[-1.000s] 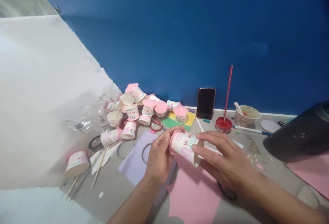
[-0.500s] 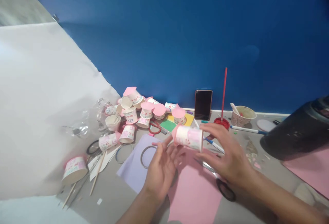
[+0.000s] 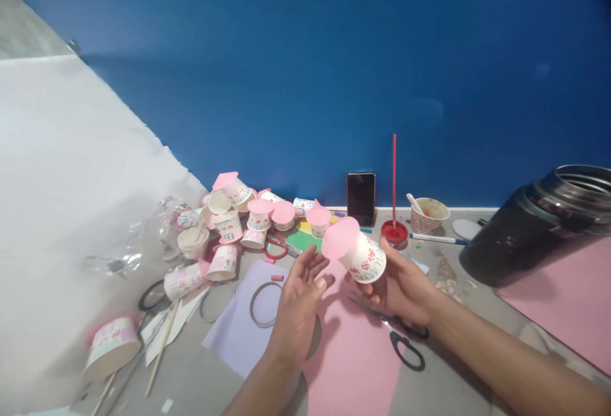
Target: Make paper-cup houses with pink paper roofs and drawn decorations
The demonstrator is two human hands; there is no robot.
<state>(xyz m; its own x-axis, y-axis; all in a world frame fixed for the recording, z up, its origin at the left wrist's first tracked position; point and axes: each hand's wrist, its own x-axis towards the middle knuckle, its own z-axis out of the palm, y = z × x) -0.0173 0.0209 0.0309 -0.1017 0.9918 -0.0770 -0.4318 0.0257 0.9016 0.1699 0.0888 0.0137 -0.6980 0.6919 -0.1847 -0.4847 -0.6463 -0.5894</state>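
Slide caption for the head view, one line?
Right grip holds a flower-patterned white paper cup with pink paper top over pink paper sheet, left grip open beside it.

no readable txt, no legible labels or brands, no clear nos./signs

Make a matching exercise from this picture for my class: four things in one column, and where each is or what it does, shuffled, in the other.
Things
1. Phone
2. Red stick
3. Right hand
4. Black-handled scissors

Places and states
A. Holding a decorated cup
B. Blades over a pink sheet
C. Upright before the blue panel
D. Standing in a red pot

Pairs: 1-C, 2-D, 3-A, 4-B
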